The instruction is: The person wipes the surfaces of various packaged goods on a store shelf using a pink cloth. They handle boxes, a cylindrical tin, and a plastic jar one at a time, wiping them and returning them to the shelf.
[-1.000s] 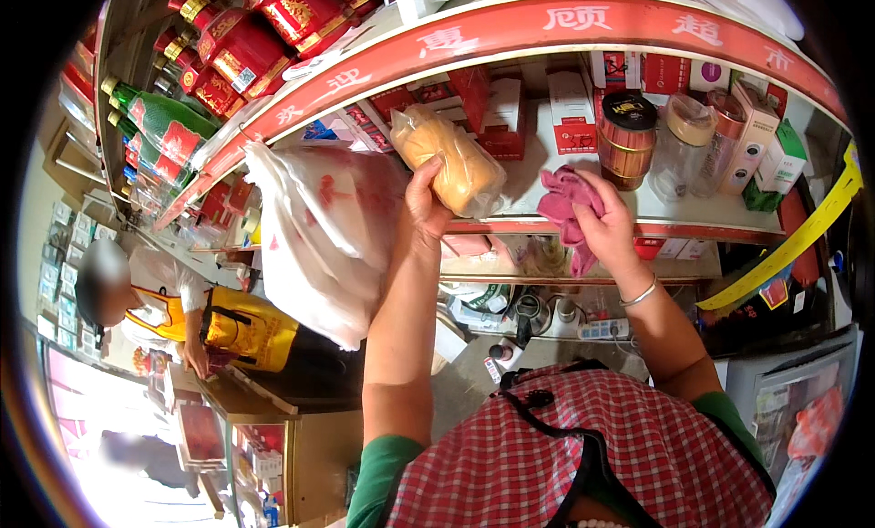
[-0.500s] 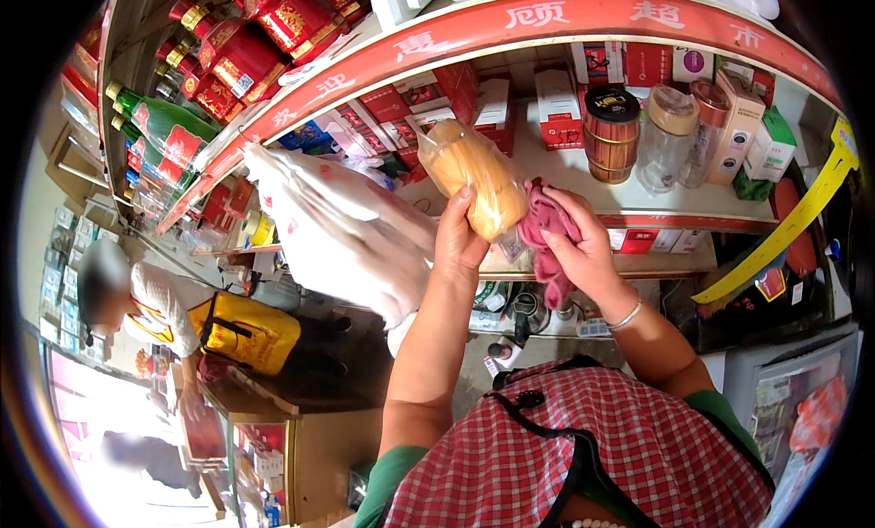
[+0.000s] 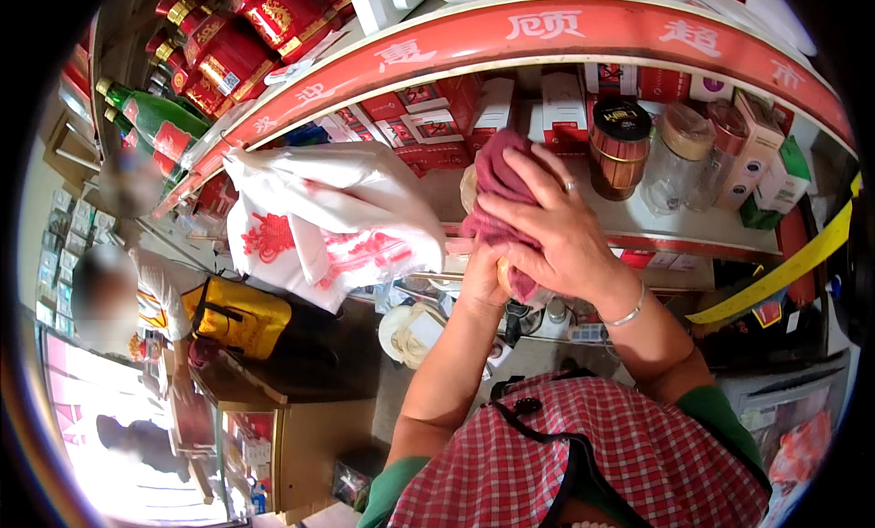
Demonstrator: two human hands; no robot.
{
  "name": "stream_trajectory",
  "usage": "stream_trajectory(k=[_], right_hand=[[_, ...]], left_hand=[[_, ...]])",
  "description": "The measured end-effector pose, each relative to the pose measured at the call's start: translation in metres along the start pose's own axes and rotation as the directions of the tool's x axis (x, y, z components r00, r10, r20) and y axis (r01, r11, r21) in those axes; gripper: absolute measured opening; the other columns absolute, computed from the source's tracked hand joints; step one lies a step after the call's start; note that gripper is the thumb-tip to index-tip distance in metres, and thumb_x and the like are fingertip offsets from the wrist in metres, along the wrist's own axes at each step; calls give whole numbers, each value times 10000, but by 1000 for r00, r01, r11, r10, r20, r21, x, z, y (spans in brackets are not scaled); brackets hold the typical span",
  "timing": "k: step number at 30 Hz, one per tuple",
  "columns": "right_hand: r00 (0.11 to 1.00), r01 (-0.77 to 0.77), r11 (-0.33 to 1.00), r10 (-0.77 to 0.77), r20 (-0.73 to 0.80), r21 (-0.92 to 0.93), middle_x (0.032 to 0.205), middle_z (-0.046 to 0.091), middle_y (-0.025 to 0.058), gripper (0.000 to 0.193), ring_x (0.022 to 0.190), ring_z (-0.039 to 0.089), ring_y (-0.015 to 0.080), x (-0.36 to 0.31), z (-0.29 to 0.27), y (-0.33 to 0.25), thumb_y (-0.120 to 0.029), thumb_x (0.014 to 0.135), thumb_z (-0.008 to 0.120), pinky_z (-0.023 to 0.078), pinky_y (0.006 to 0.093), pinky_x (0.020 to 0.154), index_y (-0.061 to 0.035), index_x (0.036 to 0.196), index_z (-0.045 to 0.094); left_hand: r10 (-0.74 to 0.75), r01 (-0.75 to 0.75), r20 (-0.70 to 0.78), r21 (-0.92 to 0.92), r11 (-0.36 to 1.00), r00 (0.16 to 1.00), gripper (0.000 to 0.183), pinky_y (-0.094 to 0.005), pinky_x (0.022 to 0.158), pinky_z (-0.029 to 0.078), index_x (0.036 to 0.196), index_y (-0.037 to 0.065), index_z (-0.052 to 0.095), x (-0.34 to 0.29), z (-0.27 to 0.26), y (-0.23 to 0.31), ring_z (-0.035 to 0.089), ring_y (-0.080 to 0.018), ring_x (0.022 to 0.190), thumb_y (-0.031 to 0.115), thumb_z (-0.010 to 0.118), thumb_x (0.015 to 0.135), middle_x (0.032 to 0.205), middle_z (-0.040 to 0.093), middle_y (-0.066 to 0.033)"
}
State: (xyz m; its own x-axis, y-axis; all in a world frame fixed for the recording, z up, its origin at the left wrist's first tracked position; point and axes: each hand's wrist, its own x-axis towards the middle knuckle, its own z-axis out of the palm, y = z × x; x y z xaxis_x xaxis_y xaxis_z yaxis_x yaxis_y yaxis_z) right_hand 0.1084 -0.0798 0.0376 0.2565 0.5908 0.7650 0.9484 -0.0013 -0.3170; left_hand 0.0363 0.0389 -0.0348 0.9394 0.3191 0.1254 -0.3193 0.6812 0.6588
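Note:
My left hand (image 3: 486, 277) grips an oblong tan package in clear plastic (image 3: 468, 189) from below. Most of that package is covered, with only bits of its edge showing. My right hand (image 3: 574, 241) presses a maroon cloth (image 3: 501, 164) over its upper side, fingers spread across the fabric and thumb towards my left hand. Both hands are close together in front of the shelf. Left of them hangs a white plastic bag (image 3: 337, 218) with red print.
A barrel-shaped jar (image 3: 620, 150) and a lidded glass jar (image 3: 673, 164) stand on the shelf (image 3: 629, 227) to the right. Red bottles (image 3: 223, 54) fill the upper left. A yellow strip (image 3: 775, 264) curves at right. Another person (image 3: 159, 296) stands left near a wooden counter (image 3: 328, 437).
My right hand has brought the cloth from beside the package onto it, covering most of it. The white bag now hangs more spread out and further from my hands.

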Motion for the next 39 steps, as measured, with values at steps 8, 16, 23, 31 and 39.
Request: stream_trajectory(k=[8, 16, 23, 31, 39], right_hand=[[985, -56, 945, -1, 174, 322, 1285, 456, 179, 527, 1112, 510, 349, -73, -3, 18, -54, 628, 725, 436, 402, 931, -142, 1140, 632], [996, -50, 904, 77, -47, 424, 1308, 434, 192, 475, 1184, 460, 356, -41, -19, -10, -108, 692, 705, 400, 412, 964, -88, 1156, 604], [1000, 20, 977, -22, 10, 214, 1208, 520, 153, 330, 1068, 529, 341, 14, 51, -88, -179, 743, 671, 432, 403, 904, -122, 1067, 641], [961, -272, 632, 218, 171, 725, 1026, 588, 149, 333, 987, 552, 258, -24, 124, -117, -256, 964, 420, 408, 333, 884, 19, 1112, 538], [813, -539, 505, 101, 574, 675, 1221, 543, 92, 358, 1101, 530, 174, -68, 117, -145, -182, 943, 482, 402, 318, 963, 35, 1227, 490]], left_hand=[[79, -79, -5, -120, 990, 997, 715, -398, 927, 468, 1313, 11, 364, -18, -28, 9, 539, -278, 1104, 234, 698, 721, 1242, 508, -155], [-19, 36, 100, -170, 985, 995, 742, -416, 909, 484, 1345, 37, 332, -58, -31, 37, 555, -273, 1086, 301, 696, 755, 1233, 516, -146], [0, -1, 6, 68, 998, 1000, 786, -367, 927, 462, 1346, 51, 331, -124, -28, 53, 523, -224, 1119, 175, 743, 688, 1243, 496, -103], [281, -255, -182, 156, 954, 942, 831, -350, 933, 439, 1334, 28, 326, -181, -44, 84, 542, -214, 1077, 212, 751, 643, 1208, 520, -104], [469, -457, -406, 132, 879, 784, 629, -377, 882, 479, 1272, 26, 388, -224, -73, 100, 581, -246, 1001, 198, 657, 730, 1134, 555, -120]])
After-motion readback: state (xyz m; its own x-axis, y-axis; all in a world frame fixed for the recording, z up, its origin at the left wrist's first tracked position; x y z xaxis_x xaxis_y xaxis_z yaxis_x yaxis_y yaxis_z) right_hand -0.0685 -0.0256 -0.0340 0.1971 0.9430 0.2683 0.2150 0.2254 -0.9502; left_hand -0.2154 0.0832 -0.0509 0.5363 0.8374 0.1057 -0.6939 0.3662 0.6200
